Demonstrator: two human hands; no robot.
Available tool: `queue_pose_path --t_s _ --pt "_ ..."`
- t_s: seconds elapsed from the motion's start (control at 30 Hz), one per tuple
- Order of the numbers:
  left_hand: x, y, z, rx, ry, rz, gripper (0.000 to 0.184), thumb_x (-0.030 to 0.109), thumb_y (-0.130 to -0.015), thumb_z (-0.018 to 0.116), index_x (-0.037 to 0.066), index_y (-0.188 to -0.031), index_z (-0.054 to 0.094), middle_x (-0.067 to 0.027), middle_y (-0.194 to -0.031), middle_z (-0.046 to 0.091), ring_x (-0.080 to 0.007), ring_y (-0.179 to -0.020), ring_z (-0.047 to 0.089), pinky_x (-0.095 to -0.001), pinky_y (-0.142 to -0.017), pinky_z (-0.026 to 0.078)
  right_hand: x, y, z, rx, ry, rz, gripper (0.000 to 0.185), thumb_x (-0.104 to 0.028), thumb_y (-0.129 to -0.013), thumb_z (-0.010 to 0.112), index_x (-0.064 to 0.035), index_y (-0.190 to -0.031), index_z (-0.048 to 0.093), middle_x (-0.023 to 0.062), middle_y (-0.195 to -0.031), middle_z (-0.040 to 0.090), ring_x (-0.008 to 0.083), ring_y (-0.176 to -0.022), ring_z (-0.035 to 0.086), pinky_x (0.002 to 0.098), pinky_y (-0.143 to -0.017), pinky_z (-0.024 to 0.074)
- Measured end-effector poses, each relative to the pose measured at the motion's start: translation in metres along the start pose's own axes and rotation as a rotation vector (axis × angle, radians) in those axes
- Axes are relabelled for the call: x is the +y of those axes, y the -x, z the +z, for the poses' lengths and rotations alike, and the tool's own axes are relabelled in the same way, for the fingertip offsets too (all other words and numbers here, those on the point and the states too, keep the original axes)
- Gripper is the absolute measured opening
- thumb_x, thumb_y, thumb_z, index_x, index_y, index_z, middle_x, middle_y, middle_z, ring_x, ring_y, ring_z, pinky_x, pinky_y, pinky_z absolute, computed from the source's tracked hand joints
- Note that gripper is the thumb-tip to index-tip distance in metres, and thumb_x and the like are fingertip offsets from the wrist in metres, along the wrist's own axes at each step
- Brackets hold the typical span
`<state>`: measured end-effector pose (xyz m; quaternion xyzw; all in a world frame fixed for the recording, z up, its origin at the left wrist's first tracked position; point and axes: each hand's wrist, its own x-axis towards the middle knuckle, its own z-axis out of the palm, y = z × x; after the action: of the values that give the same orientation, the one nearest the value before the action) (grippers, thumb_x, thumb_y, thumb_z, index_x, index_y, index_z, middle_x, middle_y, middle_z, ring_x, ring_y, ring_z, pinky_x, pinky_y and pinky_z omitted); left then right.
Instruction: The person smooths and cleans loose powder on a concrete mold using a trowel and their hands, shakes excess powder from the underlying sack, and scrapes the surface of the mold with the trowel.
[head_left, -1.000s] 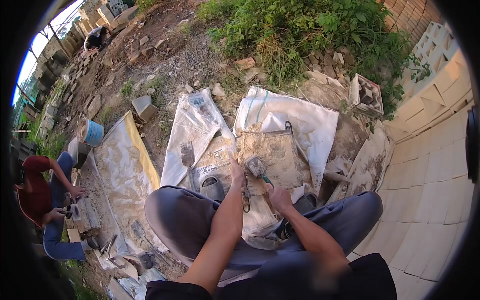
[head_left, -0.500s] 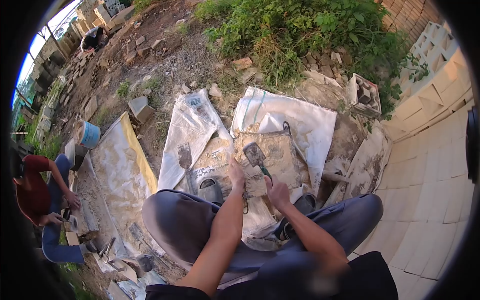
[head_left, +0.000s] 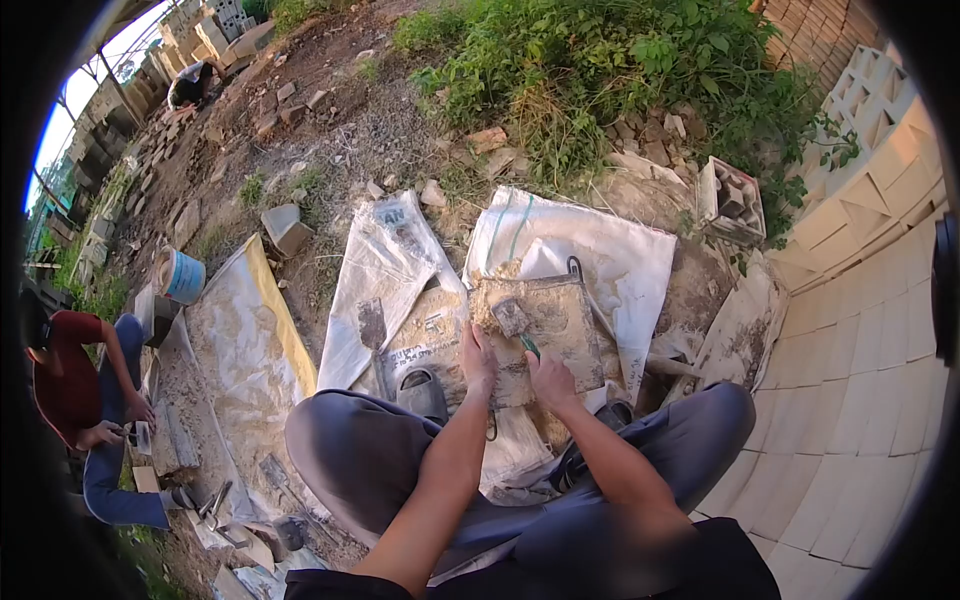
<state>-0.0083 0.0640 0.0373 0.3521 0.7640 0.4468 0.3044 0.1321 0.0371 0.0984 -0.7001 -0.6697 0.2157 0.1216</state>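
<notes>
My right hand (head_left: 551,378) grips the green handle of a small trowel (head_left: 511,318). The trowel's blade is over a square, sand-caked board (head_left: 560,335), with sandy material around it. My left hand (head_left: 478,360) is at the board's left edge, fingers pressed together and pointing forward; what they hold, if anything, is hidden. Left of that hand, a second flat trowel (head_left: 371,326) lies on white sacking (head_left: 375,260). My sandalled foot (head_left: 421,395) rests just below.
Another white sack (head_left: 620,250) spreads behind the board. A concrete block (head_left: 729,202) stands back right, near stacked pale blocks (head_left: 850,390). At left are a bucket (head_left: 184,277), a dusty sheet (head_left: 245,330) and a seated person (head_left: 80,370) with tools. Someone else (head_left: 190,85) bends far off.
The trowel blade has turned and come down toward the board, and its face looks sandier. My left hand has shifted slightly. The whole view has moved a little.
</notes>
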Motion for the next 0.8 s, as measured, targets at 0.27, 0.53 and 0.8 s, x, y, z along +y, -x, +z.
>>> queue_pose_path --t_s 0.27,0.53,0.8 --pt "-0.019 -0.005 0.005 -0.070 0.099 -0.018 0.050 0.041 -0.100 0.029 0.000 -0.101 0.057 -0.0228 -0.094 0.060 -0.0406 -0.091 0.056 -0.0456 -0.079 0.042 -0.025 0.003 -0.015 0.038 -0.226 0.115 0.053 -0.043 -0.096 0.041 0.0049 -0.085 0.060 0.0317 -0.079 0.061 0.0481 -0.079 0.061 0.0544 -0.071 0.0473" --pt "-0.011 -0.003 0.005 -0.013 0.063 0.034 0.050 0.042 -0.100 0.028 0.000 -0.098 0.057 -0.0219 -0.086 0.061 -0.0404 -0.084 0.057 -0.0462 -0.076 0.042 -0.019 -0.001 -0.015 0.051 -0.281 0.098 0.051 -0.040 -0.097 0.040 0.0056 -0.087 0.059 0.0302 -0.072 0.060 0.0487 -0.074 0.060 0.0550 -0.068 0.0469" --pt "-0.006 0.001 0.002 -0.002 0.113 0.028 0.051 0.040 -0.100 0.026 0.000 -0.096 0.057 -0.0235 -0.086 0.061 -0.0417 -0.082 0.057 -0.0475 -0.074 0.041 -0.006 0.002 0.035 0.074 -0.202 0.101 0.048 -0.037 -0.097 0.043 0.0056 -0.080 0.059 0.0309 -0.069 0.059 0.0500 -0.069 0.058 0.0545 -0.062 0.0448"
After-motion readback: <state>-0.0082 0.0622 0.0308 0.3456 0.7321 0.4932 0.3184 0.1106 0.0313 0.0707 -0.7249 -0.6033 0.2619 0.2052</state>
